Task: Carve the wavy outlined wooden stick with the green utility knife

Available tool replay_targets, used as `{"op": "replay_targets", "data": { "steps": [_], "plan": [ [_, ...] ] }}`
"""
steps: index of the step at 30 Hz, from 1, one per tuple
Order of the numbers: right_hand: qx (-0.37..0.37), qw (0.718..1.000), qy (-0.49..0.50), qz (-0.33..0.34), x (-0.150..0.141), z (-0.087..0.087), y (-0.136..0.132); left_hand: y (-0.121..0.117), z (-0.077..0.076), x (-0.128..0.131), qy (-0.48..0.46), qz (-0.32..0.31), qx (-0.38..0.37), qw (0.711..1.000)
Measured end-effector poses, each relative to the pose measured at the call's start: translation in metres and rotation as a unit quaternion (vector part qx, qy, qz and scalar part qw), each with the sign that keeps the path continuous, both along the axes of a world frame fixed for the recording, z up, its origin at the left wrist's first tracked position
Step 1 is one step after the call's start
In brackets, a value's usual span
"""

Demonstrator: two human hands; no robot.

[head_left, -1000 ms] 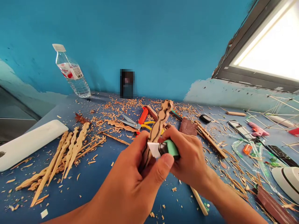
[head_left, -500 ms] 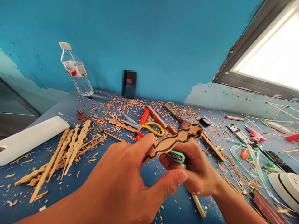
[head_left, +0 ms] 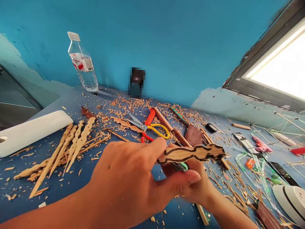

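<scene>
My left hand [head_left: 133, 178] is closed on one end of a flat piece of wood [head_left: 190, 154], which has a wavy black outline and a dark, rough far end. Its thumb stretches out to the right, below the wood. Behind it, my right hand [head_left: 194, 184] is closed around a mint-green utility knife [head_left: 182, 166]. The knife is under the wood, and its blade is hidden from me. Beyond my hands, scissors [head_left: 149, 125] with red and yellow handles lie partly spread on the blue table [head_left: 78, 203].
Several carved wooden sticks [head_left: 78, 143] lie at left beside a long white object [head_left: 35, 130]. A water bottle [head_left: 84, 66] stands near the wall. Wood shavings [head_left: 133, 106] are scattered widely. A pink glue gun [head_left: 260, 143] and a round white object [head_left: 289, 202] are at right.
Both hands have shifted slightly right. The wood has turned: its far end has dropped and moved right, so it now lies nearly level and covers more of my right hand.
</scene>
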State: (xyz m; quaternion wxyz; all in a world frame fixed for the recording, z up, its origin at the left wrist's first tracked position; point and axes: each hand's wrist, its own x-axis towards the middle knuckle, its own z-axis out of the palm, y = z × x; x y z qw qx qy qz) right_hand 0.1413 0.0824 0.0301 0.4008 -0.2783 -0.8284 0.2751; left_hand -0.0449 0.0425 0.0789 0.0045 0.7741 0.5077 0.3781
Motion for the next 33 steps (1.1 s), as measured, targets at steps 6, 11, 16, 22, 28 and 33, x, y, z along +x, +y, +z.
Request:
{"op": "replay_targets", "data": {
  "steps": [6, 11, 16, 22, 28, 33],
  "plan": [
    [0.024, 0.999, -0.033, 0.026, -0.002, 0.004, 0.001, 0.003, -0.01, -0.003, 0.039, -0.028, 0.048, 0.998],
    [0.024, 0.998, -0.03, 0.047, -0.006, 0.01, 0.002, 0.005, -0.019, -0.005, 0.055, -0.026, 0.059, 0.996],
    [0.004, 0.997, -0.015, 0.076, -0.008, 0.002, 0.007, 0.012, -0.025, -0.004, -0.005, -0.055, 0.038, 0.998],
    [0.024, 0.999, 0.022, 0.044, -0.005, 0.004, 0.013, 0.012, -0.01, -0.005, -0.177, -0.128, -0.198, 0.956],
    [0.107, 0.991, 0.002, -0.075, 0.013, 0.027, 0.011, -0.01, -0.013, -0.005, -0.371, -0.1, -0.265, 0.884],
    [0.157, 0.983, -0.049, -0.08, 0.012, 0.026, 0.011, -0.024, -0.012, 0.0, -0.457, -0.066, -0.272, 0.844]
  ]
}}
